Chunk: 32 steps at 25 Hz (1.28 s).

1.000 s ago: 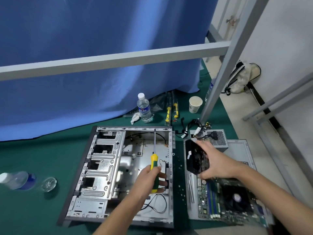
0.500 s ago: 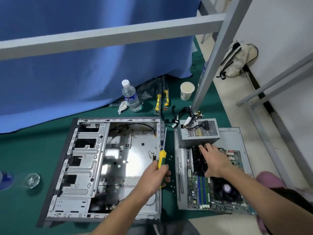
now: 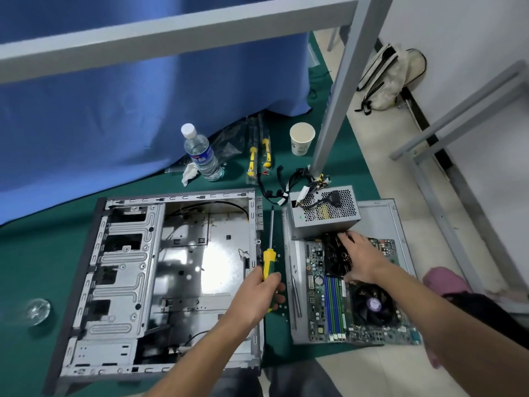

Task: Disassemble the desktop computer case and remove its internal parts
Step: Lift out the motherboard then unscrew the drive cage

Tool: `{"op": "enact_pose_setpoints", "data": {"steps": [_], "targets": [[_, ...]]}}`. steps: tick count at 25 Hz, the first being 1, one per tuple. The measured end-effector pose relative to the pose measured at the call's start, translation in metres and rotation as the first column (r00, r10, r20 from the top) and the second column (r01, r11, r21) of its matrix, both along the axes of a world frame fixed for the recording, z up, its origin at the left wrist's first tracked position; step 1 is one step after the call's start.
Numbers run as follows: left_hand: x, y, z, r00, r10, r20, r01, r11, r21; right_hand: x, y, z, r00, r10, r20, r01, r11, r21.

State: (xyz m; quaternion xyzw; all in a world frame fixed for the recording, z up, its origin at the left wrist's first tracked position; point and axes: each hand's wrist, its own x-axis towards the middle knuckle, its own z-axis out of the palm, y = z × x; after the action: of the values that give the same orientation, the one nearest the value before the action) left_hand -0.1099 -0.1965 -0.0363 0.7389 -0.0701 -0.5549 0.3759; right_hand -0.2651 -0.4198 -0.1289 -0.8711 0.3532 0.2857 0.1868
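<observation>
The opened computer case (image 3: 120, 282) lies flat on the green mat, its inside mostly bare metal with a few thin wires. My left hand (image 3: 257, 296) grips a yellow and green screwdriver (image 3: 269, 253), shaft pointing away, just right of the case's edge. To the right, the motherboard (image 3: 323, 296) with its round fan rests on the removed side panel (image 3: 383, 216). My right hand (image 3: 360, 259) holds a black card (image 3: 335, 256) down on the motherboard's far part. The grey power supply (image 3: 323, 216) stands behind it with its cables.
A water bottle (image 3: 200, 153), a paper cup (image 3: 302, 138) and two packed screwdrivers (image 3: 259, 156) stand near the blue curtain. A grey frame post (image 3: 340, 90) rises behind the power supply. Loose screws dot the mat between case and panel. A glass lid (image 3: 37, 309) lies far left.
My right hand carried the black card down from the air onto the motherboard. My left hand moved the screwdriver from above the case interior to its right edge.
</observation>
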Motion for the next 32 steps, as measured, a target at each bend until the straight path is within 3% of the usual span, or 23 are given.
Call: {"op": "enact_pose_setpoints", "data": {"steps": [4, 6, 7, 10, 12, 14, 15, 17, 19, 20, 22, 25, 32], "targets": [[-0.001, 0.004, -0.002, 1.000, -0.017, -0.014, 0.017, 1.000, 0.003, -0.002, 0.015, 0.022, 0.998, -0.038, 0.059, 0.034, 0.997, 0.067], [-0.002, 0.007, -0.002, 0.999, -0.036, -0.012, 0.036, 0.999, 0.002, 0.004, 0.041, 0.037, 0.972, -0.129, 0.198, 0.111, 0.989, 0.101], [-0.003, 0.008, -0.003, 0.999, -0.053, -0.007, 0.053, 0.999, -0.001, 0.010, 0.057, 0.045, 0.932, -0.233, 0.278, 0.183, 0.964, 0.194], [-0.007, 0.011, -0.003, 0.985, -0.169, 0.028, 0.170, 0.985, -0.025, 0.033, 0.103, 0.069, 0.723, -0.612, 0.321, 0.294, 0.693, 0.659], [-0.010, 0.013, -0.003, 0.955, -0.290, 0.065, 0.293, 0.955, -0.044, 0.045, 0.121, 0.076, 0.629, -0.725, 0.281, 0.295, 0.557, 0.776], [-0.010, 0.017, -0.004, 0.875, -0.453, 0.170, 0.463, 0.886, -0.023, 0.050, 0.128, 0.081, 0.594, -0.755, 0.279, 0.295, 0.527, 0.797], [-0.009, 0.021, -0.005, 0.810, -0.527, 0.257, 0.545, 0.839, 0.003, 0.048, 0.127, 0.080, 0.610, -0.734, 0.299, 0.297, 0.561, 0.773], [-0.004, 0.030, -0.008, 0.651, -0.575, 0.495, 0.622, 0.778, 0.086, 0.036, 0.122, 0.072, 0.708, -0.610, 0.357, 0.311, 0.722, 0.618], [0.002, 0.041, -0.012, 0.465, -0.537, 0.704, 0.597, 0.777, 0.199, 0.018, 0.117, 0.055, 0.835, -0.439, 0.331, 0.315, 0.875, 0.368], [0.005, 0.045, -0.014, 0.408, -0.542, 0.734, 0.579, 0.776, 0.251, 0.010, 0.116, 0.045, 0.891, -0.364, 0.272, 0.296, 0.919, 0.261], [0.008, 0.049, -0.020, 0.391, -0.578, 0.716, 0.570, 0.763, 0.305, 0.001, 0.117, 0.024, 0.959, -0.263, 0.103, 0.251, 0.961, 0.112], [0.007, 0.051, -0.026, 0.394, -0.588, 0.706, 0.576, 0.757, 0.308, 0.001, 0.115, -0.003, 0.971, -0.239, -0.033, 0.239, 0.971, -0.005], [0.007, 0.052, -0.029, 0.387, -0.592, 0.707, 0.573, 0.755, 0.319, 0.006, 0.119, -0.018, 0.931, -0.360, 0.052, 0.364, 0.923, -0.127]]}}
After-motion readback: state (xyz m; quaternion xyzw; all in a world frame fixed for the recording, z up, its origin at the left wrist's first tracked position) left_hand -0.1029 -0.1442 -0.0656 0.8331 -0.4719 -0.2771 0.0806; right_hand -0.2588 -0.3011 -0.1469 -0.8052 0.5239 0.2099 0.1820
